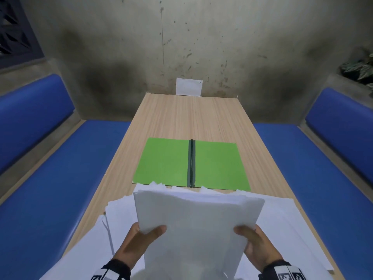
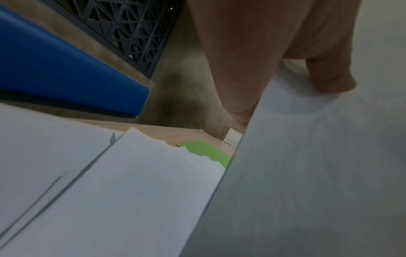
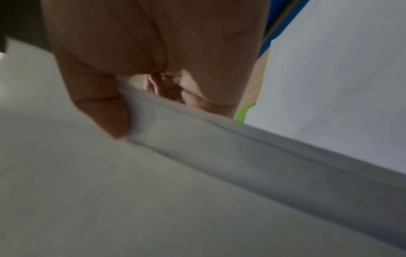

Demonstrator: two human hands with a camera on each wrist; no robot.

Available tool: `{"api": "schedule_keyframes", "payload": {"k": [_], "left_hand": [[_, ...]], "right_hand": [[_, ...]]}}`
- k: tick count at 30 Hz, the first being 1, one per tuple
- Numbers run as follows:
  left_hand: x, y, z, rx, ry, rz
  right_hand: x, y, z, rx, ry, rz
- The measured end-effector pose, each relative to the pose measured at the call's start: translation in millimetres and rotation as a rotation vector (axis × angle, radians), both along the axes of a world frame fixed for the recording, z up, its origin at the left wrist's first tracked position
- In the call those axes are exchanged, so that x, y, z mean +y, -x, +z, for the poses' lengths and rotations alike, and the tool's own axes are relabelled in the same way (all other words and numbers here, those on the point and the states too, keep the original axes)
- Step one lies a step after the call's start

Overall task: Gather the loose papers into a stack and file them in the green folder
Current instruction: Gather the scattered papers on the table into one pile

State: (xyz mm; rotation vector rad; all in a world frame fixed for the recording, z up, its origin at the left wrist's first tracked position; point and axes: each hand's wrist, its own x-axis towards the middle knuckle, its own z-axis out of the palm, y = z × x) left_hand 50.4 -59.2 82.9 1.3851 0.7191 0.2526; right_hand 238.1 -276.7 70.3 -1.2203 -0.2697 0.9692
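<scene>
I hold a thick stack of white papers (image 1: pixel 197 217) lifted above the near end of the table. My left hand (image 1: pixel 141 237) grips its left edge, thumb on top. My right hand (image 1: pixel 254 241) grips its right edge the same way. In the left wrist view the thumb (image 2: pixel 329 76) presses on the stack (image 2: pixel 307 173); in the right wrist view the thumb (image 3: pixel 103 111) pinches the stack's edge (image 3: pixel 219 147). More loose papers (image 1: pixel 121 213) lie spread on the table under the stack. The green folder (image 1: pixel 165 162) lies open flat beyond them, dark spine up the middle.
The wooden table (image 1: pixel 187 118) runs away from me to a stained concrete wall. A small white card (image 1: pixel 188 86) leans against that wall at the far edge. Blue padded benches (image 1: pixel 60 178) flank the table on both sides. A plant (image 1: pixel 361 67) sits at the far right.
</scene>
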Motion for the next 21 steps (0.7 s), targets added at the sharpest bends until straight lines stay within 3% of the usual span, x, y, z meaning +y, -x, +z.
{"api": "schedule_keyframes", "payload": {"k": [3, 7, 15, 21], "left_hand": [[1, 5, 6, 0.006, -0.024, 0.015], [3, 9, 12, -0.007, 0.030, 0.008], [9, 4, 5, -0.063, 0.109, 0.024], [2, 3, 7, -0.116, 0.144, 0.075]], "right_hand": [[-4, -6, 7, -0.015, 0.026, -0.074], [-5, -6, 21, -0.175, 0.127, -0.002], [11, 4, 35, -0.227, 0.036, 0.118], [22, 7, 43, -0.301, 0.061, 0.018]]}}
